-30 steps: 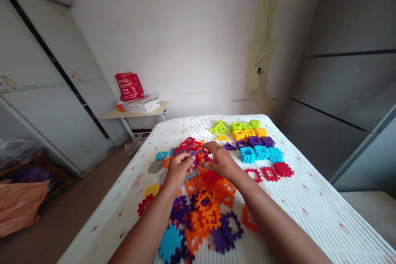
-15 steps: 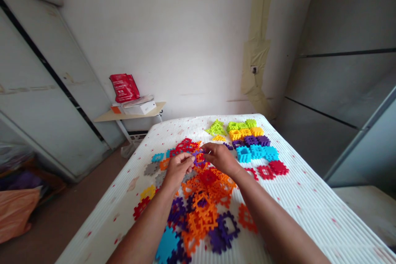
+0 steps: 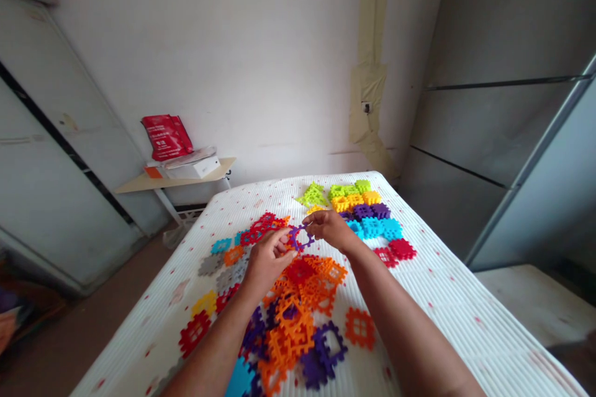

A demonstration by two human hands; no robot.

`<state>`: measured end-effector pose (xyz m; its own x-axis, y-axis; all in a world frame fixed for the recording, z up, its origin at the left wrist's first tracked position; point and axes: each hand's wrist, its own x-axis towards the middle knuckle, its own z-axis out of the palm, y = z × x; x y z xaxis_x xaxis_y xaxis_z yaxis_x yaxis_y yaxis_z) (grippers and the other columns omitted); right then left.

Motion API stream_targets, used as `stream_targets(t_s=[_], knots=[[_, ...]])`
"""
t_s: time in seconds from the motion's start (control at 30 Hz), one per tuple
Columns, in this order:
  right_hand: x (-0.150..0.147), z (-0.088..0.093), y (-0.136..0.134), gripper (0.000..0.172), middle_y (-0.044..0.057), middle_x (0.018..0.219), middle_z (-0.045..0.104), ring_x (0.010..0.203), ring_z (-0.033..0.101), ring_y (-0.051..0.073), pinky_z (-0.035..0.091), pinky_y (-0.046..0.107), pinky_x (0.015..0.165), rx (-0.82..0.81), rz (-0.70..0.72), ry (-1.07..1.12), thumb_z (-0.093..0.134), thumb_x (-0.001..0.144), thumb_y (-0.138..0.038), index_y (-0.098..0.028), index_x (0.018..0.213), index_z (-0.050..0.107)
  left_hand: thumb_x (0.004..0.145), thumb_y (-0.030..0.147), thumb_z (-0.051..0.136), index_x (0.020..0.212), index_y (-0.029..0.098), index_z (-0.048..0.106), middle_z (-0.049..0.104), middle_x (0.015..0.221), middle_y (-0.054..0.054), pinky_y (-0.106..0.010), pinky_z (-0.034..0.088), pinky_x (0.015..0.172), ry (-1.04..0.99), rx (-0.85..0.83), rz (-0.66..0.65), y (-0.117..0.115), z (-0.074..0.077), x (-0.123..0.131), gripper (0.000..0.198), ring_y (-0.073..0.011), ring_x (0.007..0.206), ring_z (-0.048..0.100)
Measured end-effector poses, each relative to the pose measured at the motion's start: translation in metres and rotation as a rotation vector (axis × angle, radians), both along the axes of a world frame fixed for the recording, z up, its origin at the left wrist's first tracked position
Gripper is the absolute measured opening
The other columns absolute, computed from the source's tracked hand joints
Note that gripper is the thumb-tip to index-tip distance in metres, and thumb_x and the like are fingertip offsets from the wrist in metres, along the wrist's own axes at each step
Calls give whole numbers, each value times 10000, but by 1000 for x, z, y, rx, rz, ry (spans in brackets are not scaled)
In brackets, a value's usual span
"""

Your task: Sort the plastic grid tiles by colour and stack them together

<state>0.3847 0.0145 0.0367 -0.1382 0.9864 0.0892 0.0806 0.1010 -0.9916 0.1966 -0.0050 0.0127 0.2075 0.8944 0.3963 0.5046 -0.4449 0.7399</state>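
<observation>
Both my hands hold one purple ring-shaped plastic tile (image 3: 300,237) just above the bed. My left hand (image 3: 267,258) pinches its left side and my right hand (image 3: 328,227) pinches its right side. Under my hands lies a loose heap of orange, red, purple and blue interlocking tiles (image 3: 298,304). To the right stand sorted rows: green (image 3: 347,188), yellow-orange (image 3: 356,200), purple (image 3: 370,211), cyan (image 3: 375,227) and red tiles (image 3: 395,252). A green triangle tile (image 3: 313,195) lies beside the green row.
The tiles lie on a white ribbed mattress with red dots (image 3: 447,298). A small side table (image 3: 177,178) with a red bag (image 3: 166,135) and a white box stands at the back left. A grey cabinet (image 3: 56,155) fills the left side, and grey panels (image 3: 503,136) fill the right.
My hands have lifted the purple ring tile out of the heap, so it now shows between them. The camera has turned right, shifting everything leftward in view.
</observation>
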Motion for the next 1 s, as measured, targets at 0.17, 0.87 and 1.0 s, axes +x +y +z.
stream_targets(t_s=[0.17,0.87,1.0], knots=[[7,5,-1,105,-63,488,520,438,450,65,364,198,467,0,-13,-7,584,621,-105,-150,706,625,650,214,643,1067,208,608,614,869,-14,-274,497,668,148,109,42,2,8,9,418,-135,704,570],[143,42,-39,328,41,691,665,496,519,83,432,215,501,168,-660,157,657,612,-346,-132,861,641,652,386,663,1000,215,641,619,1046,-46,-289,435,867,637,126,16,84,19,106,388,-213,1024,554],[140,40,-37,322,45,684,667,495,519,87,427,222,501,157,-643,130,651,604,-354,-131,835,646,637,424,662,997,247,650,627,1029,-53,-332,437,829,712,92,22,96,8,130,401,-245,1014,558]])
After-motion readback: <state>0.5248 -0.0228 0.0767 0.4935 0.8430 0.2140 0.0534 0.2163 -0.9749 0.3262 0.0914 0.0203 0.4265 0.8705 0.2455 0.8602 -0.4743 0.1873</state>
